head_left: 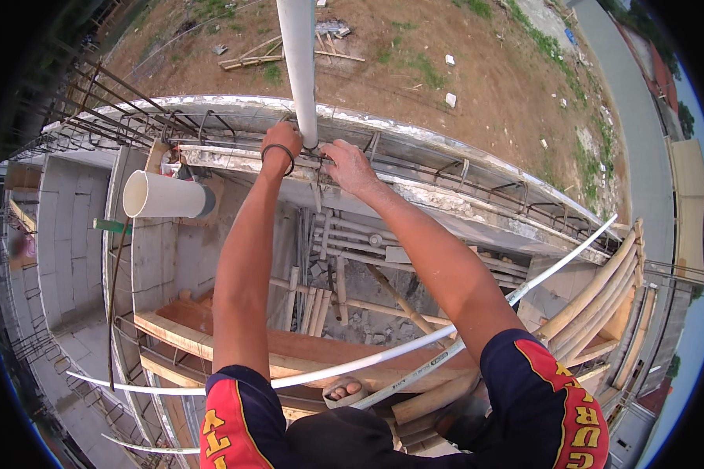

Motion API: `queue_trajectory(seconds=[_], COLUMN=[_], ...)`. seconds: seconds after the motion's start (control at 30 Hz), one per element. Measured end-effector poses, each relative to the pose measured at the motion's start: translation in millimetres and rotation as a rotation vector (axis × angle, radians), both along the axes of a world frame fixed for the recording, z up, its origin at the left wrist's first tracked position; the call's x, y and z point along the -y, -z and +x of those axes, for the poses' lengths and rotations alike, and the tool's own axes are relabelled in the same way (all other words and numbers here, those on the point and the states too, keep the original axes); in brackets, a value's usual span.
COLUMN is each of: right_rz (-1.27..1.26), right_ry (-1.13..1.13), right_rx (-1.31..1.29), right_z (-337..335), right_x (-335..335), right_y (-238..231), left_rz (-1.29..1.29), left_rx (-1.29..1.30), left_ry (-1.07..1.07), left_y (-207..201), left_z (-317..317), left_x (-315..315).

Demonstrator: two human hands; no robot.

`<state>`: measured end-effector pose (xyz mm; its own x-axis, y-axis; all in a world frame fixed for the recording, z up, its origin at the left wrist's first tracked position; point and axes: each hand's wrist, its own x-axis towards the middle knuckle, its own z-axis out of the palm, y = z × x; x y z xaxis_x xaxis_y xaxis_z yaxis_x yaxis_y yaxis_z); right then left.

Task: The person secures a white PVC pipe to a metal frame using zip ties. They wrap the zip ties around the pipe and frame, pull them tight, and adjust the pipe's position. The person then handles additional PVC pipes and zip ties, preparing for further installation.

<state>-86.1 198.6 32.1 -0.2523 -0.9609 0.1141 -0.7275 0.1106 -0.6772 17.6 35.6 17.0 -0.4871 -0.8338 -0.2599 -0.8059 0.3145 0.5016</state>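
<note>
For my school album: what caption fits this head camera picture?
Left hand and right hand work at the tall upright white plastic pipe among dark steel rebar.

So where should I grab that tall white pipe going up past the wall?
Low down on the upright white pipe, just above the rebar, reaching in from this near side. It is round and slim, so fingers can probably wrap it there, where the left hand and right hand are.

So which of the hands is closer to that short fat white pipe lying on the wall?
The left. The left hand is at the foot of the upright white pipe, up and right of the short fat white pipe. The right hand is farther right, beyond the upright pipe.
</note>
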Motion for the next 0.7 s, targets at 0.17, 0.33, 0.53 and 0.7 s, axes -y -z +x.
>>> queue_trajectory(seconds=[0.17, 0.33, 0.53, 0.7], right_rz=[0.014, -0.153, -0.244, -0.202], right_ry=[0.013, 0.034, -0.022, -0.077], right_rx=[0.004, -0.052, -0.243, -0.342], right_z=[-3.6, 13.4, 11.5, 17.2], right_x=[1.3, 12.6, 11.9, 9.4], right_y=[6.7, 0.9, 12.5, 10.9], left_rz=[0.114, 0.229, 0.08, 0.128], left_rx=[0.197, 0.229, 0.497, 0.352], left_ry=[0.205, 0.218, 0.274, -0.024], left_y=[16.5, 34.8, 18.6, 25.6], left_z=[-6.6, -0.9, -22.3, -15.6], left_x=[14.9, 38.3, 28.9, 25.6])
